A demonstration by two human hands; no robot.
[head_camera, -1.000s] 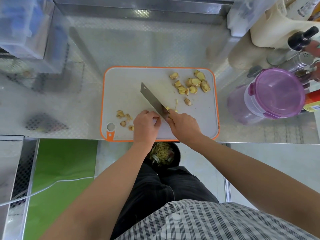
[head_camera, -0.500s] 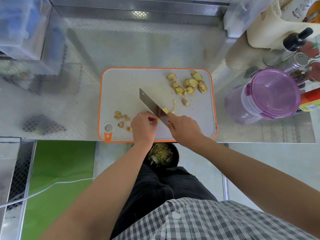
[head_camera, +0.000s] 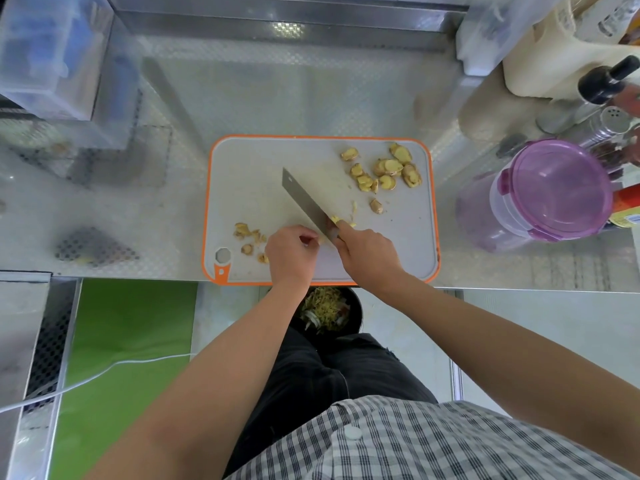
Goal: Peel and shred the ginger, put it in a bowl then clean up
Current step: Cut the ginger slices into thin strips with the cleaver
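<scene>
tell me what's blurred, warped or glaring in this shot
Head view: wide-angle warp bulges the edges of the cutting board; a bright glare patch sits on the back steel wall; the clear bin looks blurred; the ginger slices and knife at centre are sharp.

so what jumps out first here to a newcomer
A cleaver gripped by the right hand slants across the orange-rimmed cutting board, the left hand pinching a small ginger piece beside its blade. Ginger slices lie heaped at the board's far right, and a purple-lidded container stands right of it.
</scene>
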